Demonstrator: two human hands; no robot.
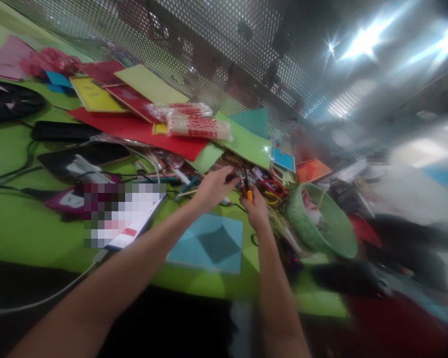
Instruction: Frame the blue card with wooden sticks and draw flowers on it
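My right hand (257, 211) is closed round a tool with an orange and black handle (250, 195). Its dark end points up and away from me; blur hides whether it is a cutter or pliers. Just left of it, my left hand (218, 184) has its fingers drawn together close to the tool's dark end. What they pinch is too small and blurred to make out. Below both hands lies a light blue sheet (184, 243) bearing a darker blue diamond shape (218, 242). Pens, sticks and scissors-like red loops (276, 187) crowd the area beyond my hands.
On the green tabletop (15, 233), a lit phone (142, 214) lies left of my forearm, with a white cable (59, 293). A green basket (296, 219) stands on the right. Wrapped stick bundles (199, 126) rest on coloured paper (134, 132) against a perforated metal panel (227, 54).
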